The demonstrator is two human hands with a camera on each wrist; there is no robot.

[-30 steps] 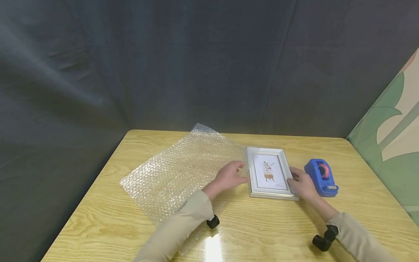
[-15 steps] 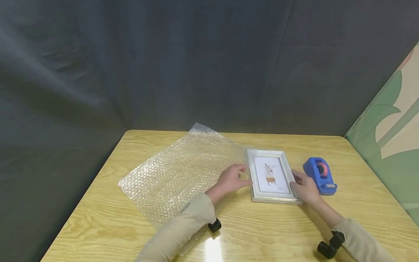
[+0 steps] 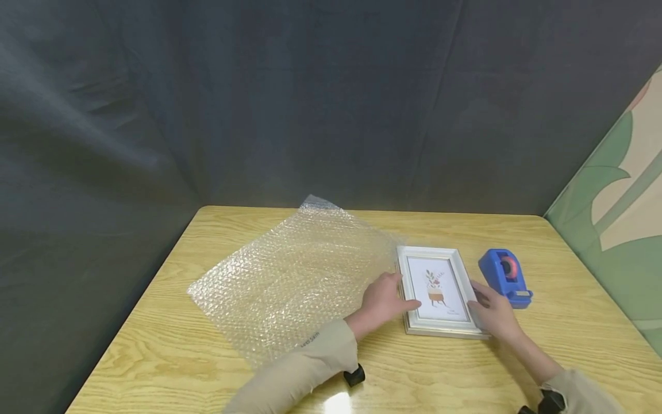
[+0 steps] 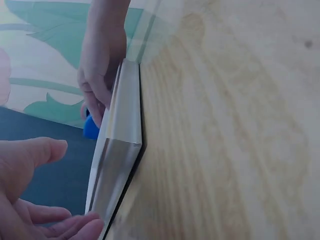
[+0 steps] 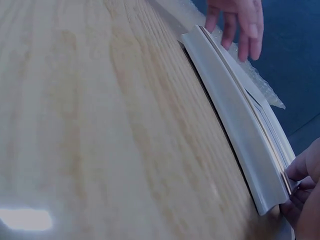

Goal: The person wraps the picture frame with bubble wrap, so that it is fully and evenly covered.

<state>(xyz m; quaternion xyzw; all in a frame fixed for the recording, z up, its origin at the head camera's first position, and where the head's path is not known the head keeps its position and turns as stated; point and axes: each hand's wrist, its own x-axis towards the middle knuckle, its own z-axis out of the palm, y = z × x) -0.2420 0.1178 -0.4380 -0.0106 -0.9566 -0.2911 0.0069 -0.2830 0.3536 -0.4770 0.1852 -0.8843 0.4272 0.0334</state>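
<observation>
A white picture frame (image 3: 405, 290) with a flower-pot print lies face up on the wooden table. My right hand (image 3: 495, 313) pinches its right edge, thumb on top and fingers at the side, as the right wrist view also shows. At the left edge is my left hand (image 3: 381, 302), its fingers relaxed and spread. The left wrist view has the left fingertips (image 4: 90, 227) right at the frame's side, while the thumb stands apart above. To the left, a sheet of bubble wrap (image 3: 289, 276) is spread out, its right corner reaching the frame.
A blue tape dispenser (image 3: 497, 270) with a pinkish roll stands just beyond the right hand. Dark curtain (image 3: 320, 103) hangs behind the table (image 3: 155, 356) and on the left. A leaf-patterned panel (image 3: 615, 213) borders the right side.
The picture frame has slid toward me and slightly right, with both hands moving along with it. The left hand has come closer to its left edge. The bubble wrap and dispenser stay put.
</observation>
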